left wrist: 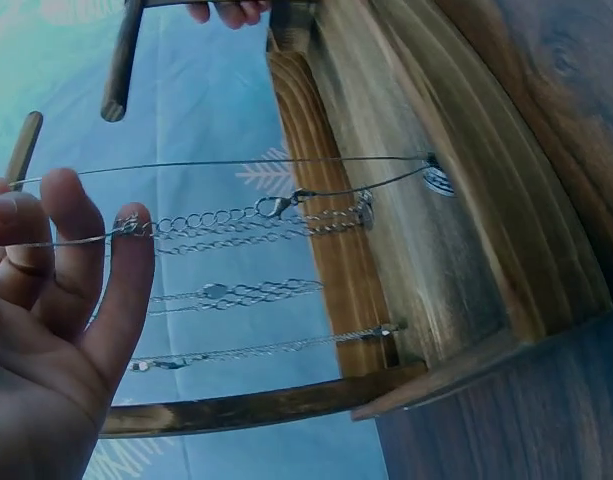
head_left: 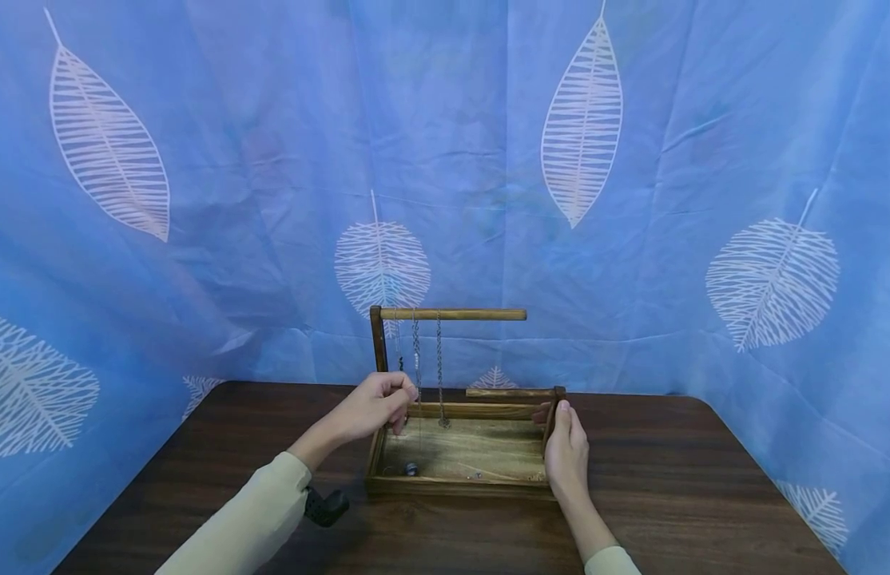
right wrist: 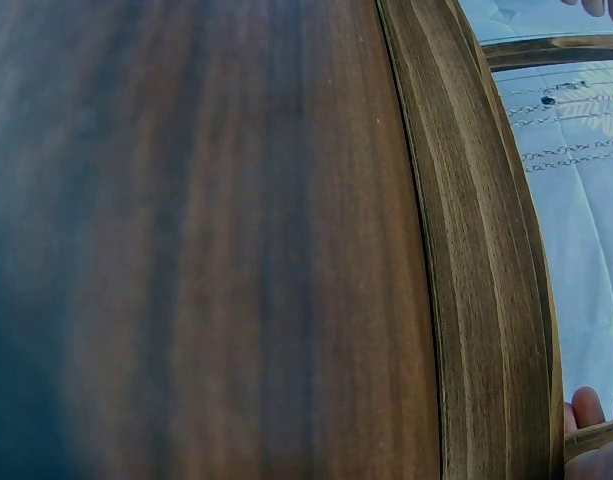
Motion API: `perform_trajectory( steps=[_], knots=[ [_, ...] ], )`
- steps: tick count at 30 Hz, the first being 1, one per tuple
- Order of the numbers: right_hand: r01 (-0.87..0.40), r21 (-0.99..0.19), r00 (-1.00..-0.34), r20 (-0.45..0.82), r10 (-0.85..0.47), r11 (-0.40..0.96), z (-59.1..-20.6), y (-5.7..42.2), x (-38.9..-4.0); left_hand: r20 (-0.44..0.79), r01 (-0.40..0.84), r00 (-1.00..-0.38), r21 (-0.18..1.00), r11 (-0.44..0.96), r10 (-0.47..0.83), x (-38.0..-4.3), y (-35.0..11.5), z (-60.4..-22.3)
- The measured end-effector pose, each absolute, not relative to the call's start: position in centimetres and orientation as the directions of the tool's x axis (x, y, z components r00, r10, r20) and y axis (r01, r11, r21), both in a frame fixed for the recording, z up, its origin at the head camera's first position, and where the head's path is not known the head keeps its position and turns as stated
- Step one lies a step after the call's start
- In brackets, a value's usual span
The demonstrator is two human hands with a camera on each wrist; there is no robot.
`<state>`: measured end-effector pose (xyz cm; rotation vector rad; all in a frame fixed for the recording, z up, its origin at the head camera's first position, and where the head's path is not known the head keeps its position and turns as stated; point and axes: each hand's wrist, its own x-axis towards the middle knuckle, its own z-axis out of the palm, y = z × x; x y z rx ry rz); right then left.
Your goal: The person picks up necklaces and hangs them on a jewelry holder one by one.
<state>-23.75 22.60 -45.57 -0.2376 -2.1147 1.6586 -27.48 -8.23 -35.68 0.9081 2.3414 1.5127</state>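
A wooden jewelry stand [head_left: 459, 481] with a shallow tray base and two side posts stands on the table. My left hand [head_left: 376, 407] is at its left side, pinching a thin necklace [left wrist: 236, 162] whose round dark pendant [left wrist: 439, 180] hangs down by the tray floor. A lobster clasp [left wrist: 278, 206] and extender chain dangle near those fingers. Beside the hand, several chain necklaces [head_left: 439, 359] hang from the taller bar [head_left: 481, 315]. My right hand [head_left: 569, 455] grips the shorter right post [head_left: 550, 427], its fingertips [right wrist: 588, 408] showing past the wood.
Small jewelry pieces [head_left: 478, 475] lie in the tray along its front. The lower bar [head_left: 510, 393] juts leftward from the right post. A dark wood table [head_left: 668, 479] carries the stand, and a blue leaf-print cloth [head_left: 474, 160] hangs behind.
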Motion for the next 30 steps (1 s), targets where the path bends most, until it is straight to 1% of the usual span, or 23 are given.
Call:
perform_trajectory(
  steps=[10, 14, 20, 22, 25, 30],
  knots=[
    [-0.135, -0.956, -0.887, 0.234, 0.397, 0.261, -45.6, 22.5, -23.8, 0.185, 0.345, -0.852, 0.902, 0.26, 0.49, -27.2, -8.6, -33.7],
    [-0.14, -0.957, -0.885, 0.237, 0.4, 0.255, -45.6, 22.5, -23.9, 0.183, 0.32, -0.868, 0.917, 0.238, 0.462, -27.5, -8.5, -33.0],
    [-0.128, -0.957, -0.888, 0.227, 0.401, 0.259, -45.6, 22.5, -23.8, 0.153, 0.241, -0.893, 0.957, 0.163, 0.423, -27.7, -7.8, -31.9],
    [-0.126, -0.958, -0.889, 0.224, 0.399, 0.258, -45.7, 22.5, -23.8, 0.153, 0.23, -0.895, 0.963, 0.141, 0.418, -27.6, -7.7, -31.6],
    [-0.13, -0.959, -0.887, 0.226, 0.403, 0.253, -45.7, 22.5, -23.8, 0.174, 0.249, -0.889, 0.96, 0.127, 0.425, -27.6, -7.4, -31.0],
    [-0.131, -0.959, -0.883, 0.227, 0.41, 0.25, -45.7, 22.6, -23.9, 0.232, 0.317, -0.862, 0.94, 0.123, 0.45, -27.8, -7.0, -30.1]
  ],
)
